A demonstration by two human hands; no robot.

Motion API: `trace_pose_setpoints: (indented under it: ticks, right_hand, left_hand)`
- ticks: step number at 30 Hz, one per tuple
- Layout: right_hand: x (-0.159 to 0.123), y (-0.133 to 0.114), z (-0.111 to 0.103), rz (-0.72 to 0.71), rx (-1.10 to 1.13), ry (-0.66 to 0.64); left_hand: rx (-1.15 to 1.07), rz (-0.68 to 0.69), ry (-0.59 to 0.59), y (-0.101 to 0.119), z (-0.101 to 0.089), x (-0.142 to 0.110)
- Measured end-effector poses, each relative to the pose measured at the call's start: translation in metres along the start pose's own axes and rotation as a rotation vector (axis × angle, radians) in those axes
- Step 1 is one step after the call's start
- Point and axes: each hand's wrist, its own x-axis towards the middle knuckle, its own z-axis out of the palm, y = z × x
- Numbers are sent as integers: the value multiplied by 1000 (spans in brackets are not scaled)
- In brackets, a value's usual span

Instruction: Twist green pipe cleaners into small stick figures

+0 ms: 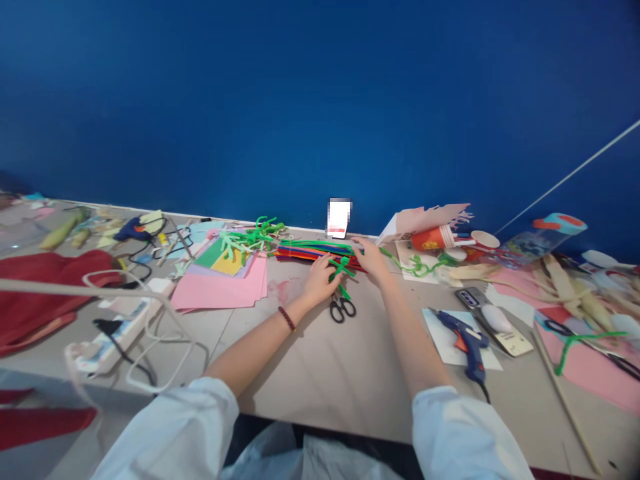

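My left hand (pixel 320 280) grips a twisted green pipe cleaner figure (pixel 341 269) just above the table. My right hand (pixel 371 259) reaches past it, its fingertips at the end of a bundle of multicoloured pipe cleaners (pixel 315 251). I cannot tell whether those fingers pinch anything. Black-handled scissors (pixel 343 309) lie directly below the figure. More green pipe cleaners (pixel 253 237) lie in a tangle left of the bundle, on a stack of pink and coloured paper (pixel 220 288).
A blue hot glue gun (pixel 465 341) lies on white paper at right, next to a phone (pixel 471 298). A red paper cup (pixel 433 237) lies on its side at the back. A power strip (pixel 117 333), white cables and red cloth (pixel 40 297) fill the left.
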Motion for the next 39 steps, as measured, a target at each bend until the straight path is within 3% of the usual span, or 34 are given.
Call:
trace_pose_setpoints:
  ticks: [10,16,23,29,33,36,39]
  right_hand:
    - [4,-8,-12,-62,-62,-114]
    - [5,-24,-30,-92,36,76]
    - [-1,-43,-74,-19,155,329]
    - [-6,-58,-97,80,614,418]
    - [-7,-64,-108,145,797,304]
    - [-10,-69,-117,125,860,182]
    - [-14,-77,-119,90,863,168]
  left_hand:
    - [-6,16,-15,3,-4,0]
    - [-21,6,-21,2,-3,-1]
    - [-95,-27,-24,-1,-2,0]
    - [-294,-139,116,1,-6,2]
    - [-486,-241,165,4,-12,7]
    - [-808,-428,120,7,-16,10]
    - [-1138,-634,84,7,-19,13]
